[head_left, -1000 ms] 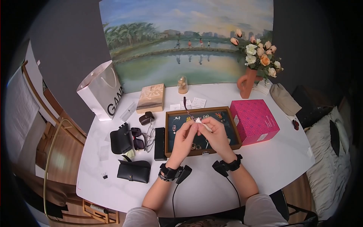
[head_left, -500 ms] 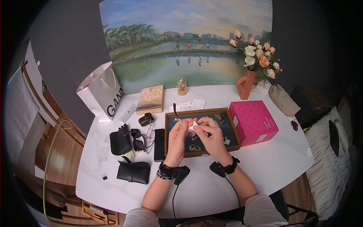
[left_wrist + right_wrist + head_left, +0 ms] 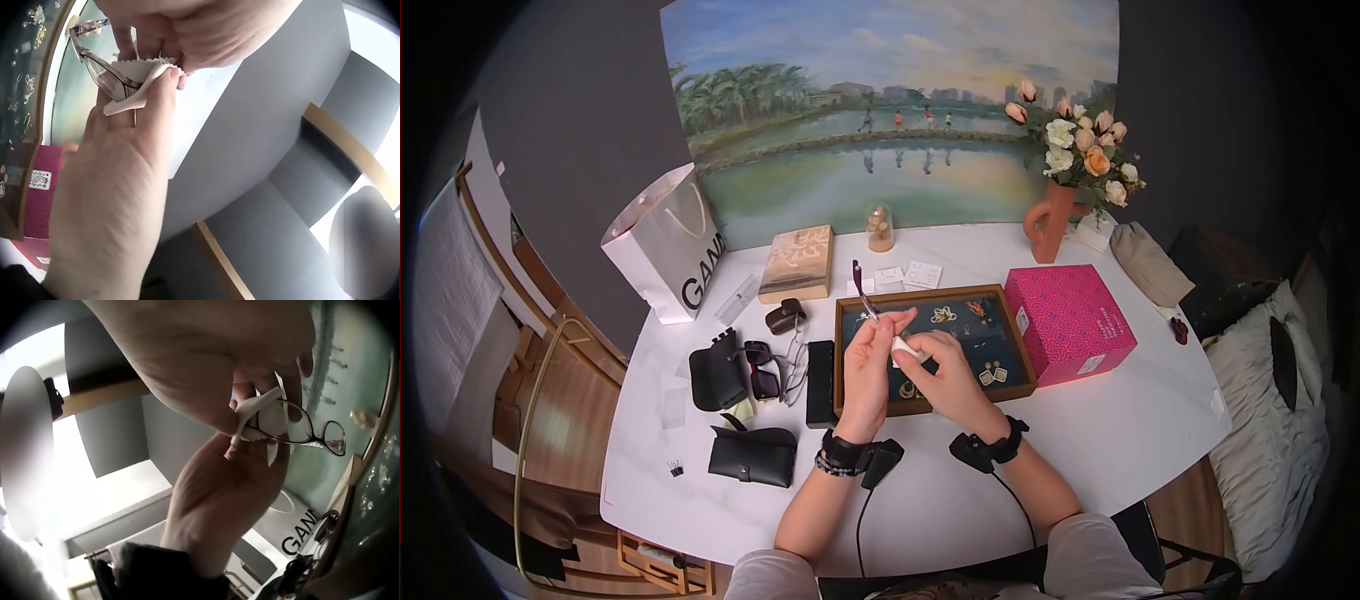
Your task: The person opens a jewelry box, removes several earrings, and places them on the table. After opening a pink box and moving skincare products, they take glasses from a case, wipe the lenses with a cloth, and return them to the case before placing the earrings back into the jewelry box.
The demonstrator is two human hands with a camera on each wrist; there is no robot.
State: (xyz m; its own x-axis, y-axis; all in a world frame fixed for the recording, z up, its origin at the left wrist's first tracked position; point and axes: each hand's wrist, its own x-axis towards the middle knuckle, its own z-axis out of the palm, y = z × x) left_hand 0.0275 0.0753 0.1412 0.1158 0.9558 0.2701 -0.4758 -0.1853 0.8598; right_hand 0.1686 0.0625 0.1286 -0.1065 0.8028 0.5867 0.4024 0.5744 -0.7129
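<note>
Holding a pair of thin-framed glasses (image 3: 867, 300) above the centre of the frame, the left hand (image 3: 868, 368) pinches the frame between thumb and fingers, one temple arm sticking up toward the top of the picture. The right hand (image 3: 945, 375) sits just right of it, its fingertips pressing a small white cloth (image 3: 907, 347) against a lens. In the left wrist view the cloth (image 3: 139, 78) has a scalloped edge and folds over the lens, with the left thumb under it and the right hand (image 3: 200, 28) closing on it from the upper part of the frame. In the right wrist view the glasses (image 3: 306, 431) show dark rims and clear lenses, the cloth (image 3: 262, 409) pinched round the lens nearest the hands.

Both hands hover over a wooden tray (image 3: 841, 352) with a dark lining, placed at the middle of a white table (image 3: 1120, 440); small pieces of jewellery (image 3: 990, 374) lie in its right half. Just right of the tray stands a pink box (image 3: 1070, 320). Left of the tray lie a flat black case (image 3: 822, 382), sunglasses (image 3: 764, 366) and two black pouches (image 3: 752, 452). At the upper left of the table stands a white paper bag (image 3: 665, 240), and at the upper right an orange vase of flowers (image 3: 1055, 215). A landscape painting (image 3: 880, 110) fills the top centre.
</note>
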